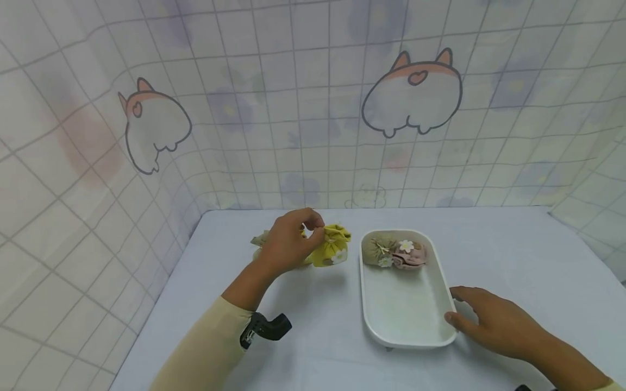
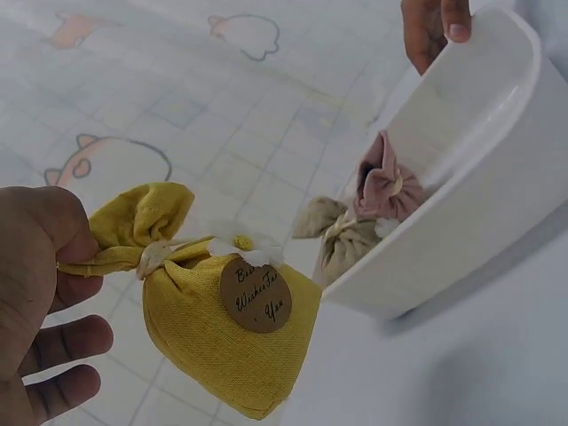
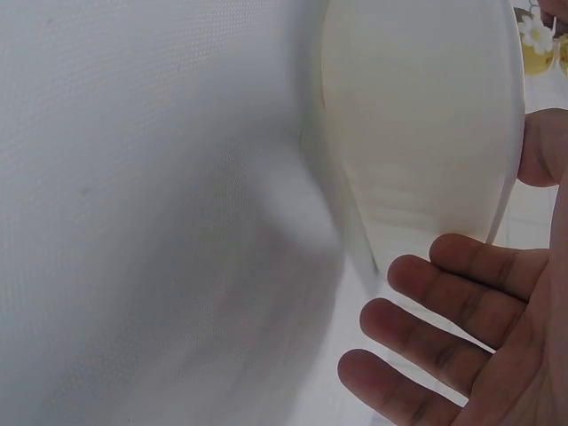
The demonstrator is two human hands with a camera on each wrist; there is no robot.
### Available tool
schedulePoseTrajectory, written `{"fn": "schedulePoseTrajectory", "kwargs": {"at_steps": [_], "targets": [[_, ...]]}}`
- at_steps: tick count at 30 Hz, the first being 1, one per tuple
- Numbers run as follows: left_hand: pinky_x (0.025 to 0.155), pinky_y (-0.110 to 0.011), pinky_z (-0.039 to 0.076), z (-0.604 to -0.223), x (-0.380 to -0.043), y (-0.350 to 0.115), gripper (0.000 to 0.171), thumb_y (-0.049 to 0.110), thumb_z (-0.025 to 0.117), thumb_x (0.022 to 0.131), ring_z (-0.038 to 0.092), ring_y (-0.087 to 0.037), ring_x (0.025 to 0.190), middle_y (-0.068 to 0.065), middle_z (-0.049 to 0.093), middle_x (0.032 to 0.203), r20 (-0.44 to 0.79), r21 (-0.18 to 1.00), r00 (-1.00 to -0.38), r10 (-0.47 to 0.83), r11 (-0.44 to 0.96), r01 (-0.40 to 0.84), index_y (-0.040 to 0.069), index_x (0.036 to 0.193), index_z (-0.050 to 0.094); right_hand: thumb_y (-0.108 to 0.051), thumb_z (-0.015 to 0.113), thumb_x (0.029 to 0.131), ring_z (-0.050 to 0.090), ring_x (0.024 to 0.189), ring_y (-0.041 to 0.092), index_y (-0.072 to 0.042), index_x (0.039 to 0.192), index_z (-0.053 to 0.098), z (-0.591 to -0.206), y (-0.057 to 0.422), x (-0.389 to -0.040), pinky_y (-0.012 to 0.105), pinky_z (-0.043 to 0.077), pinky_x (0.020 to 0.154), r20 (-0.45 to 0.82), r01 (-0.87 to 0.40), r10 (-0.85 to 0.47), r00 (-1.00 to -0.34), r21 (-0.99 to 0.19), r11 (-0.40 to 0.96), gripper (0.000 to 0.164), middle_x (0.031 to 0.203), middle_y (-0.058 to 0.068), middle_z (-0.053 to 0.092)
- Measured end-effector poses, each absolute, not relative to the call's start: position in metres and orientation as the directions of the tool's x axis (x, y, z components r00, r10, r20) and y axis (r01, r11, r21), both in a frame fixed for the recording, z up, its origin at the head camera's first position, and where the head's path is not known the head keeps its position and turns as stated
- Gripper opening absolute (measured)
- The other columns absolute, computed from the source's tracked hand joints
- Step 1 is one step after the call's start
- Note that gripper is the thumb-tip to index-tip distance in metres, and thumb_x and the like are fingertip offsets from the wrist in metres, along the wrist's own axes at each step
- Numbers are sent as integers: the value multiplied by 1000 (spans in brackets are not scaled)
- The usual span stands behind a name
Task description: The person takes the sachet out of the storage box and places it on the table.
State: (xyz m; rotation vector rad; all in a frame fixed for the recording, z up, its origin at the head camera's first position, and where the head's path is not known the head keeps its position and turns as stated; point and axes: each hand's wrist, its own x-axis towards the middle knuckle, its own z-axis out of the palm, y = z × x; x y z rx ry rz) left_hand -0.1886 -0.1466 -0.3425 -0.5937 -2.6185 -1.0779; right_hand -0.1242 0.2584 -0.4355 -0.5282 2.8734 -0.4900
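Observation:
My left hand [image 1: 288, 244] pinches a small yellow cloth sachet [image 1: 331, 248] by a corner of its gathered top, left of the white tray [image 1: 406, 320]. In the left wrist view, the yellow sachet hangs with a white flower and a round brown tag [image 2: 256, 295]. At the tray's right side, my right hand [image 1: 504, 323] grips the rim, thumb over the edge and fingers outside. Inside the tray's far end, an olive-beige sachet [image 1: 377, 250] and a pink sachet [image 1: 411, 256] lie side by side.
Behind my left hand, a greenish cloth sachet [image 1: 259, 239] is partly hidden on the white table [image 1: 323, 347]. A grid-patterned curtain [image 1: 313, 119] with cartoon animal prints stands along the back and sides.

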Motion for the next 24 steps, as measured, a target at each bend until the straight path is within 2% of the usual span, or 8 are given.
{"fn": "schedulePoseTrajectory", "kwargs": {"at_steps": [8, 14, 24], "targets": [[90, -42, 54, -344, -184, -164, 4, 15, 64, 95, 62, -15, 98, 6, 66, 98, 305, 645, -923, 234, 662, 381, 16, 95, 67, -66, 60, 94, 59, 121, 47, -3, 137, 60, -433, 256, -124, 65, 48, 93, -114, -315, -372, -921, -343, 885, 76, 133, 21, 63], [87, -43, 54, -348, -180, -173, 3, 20, 65, 95, 63, -15, 100, 6, 66, 100, 287, 656, -935, 208, 669, 350, 18, 96, 67, -66, 60, 94, 58, 121, 48, -2, 137, 59, -431, 256, -123, 65, 48, 93, -118, -313, -370, -922, -339, 887, 77, 134, 23, 62], [84, -43, 53, -353, -172, -195, 4, 19, 66, 95, 64, -18, 101, 3, 68, 102, 287, 602, -942, 171, 733, 317, 17, 96, 69, -64, 62, 93, 59, 121, 47, -3, 136, 60, -431, 256, -123, 64, 48, 93, -111, -316, -372, -922, -341, 885, 75, 133, 22, 63]]}}
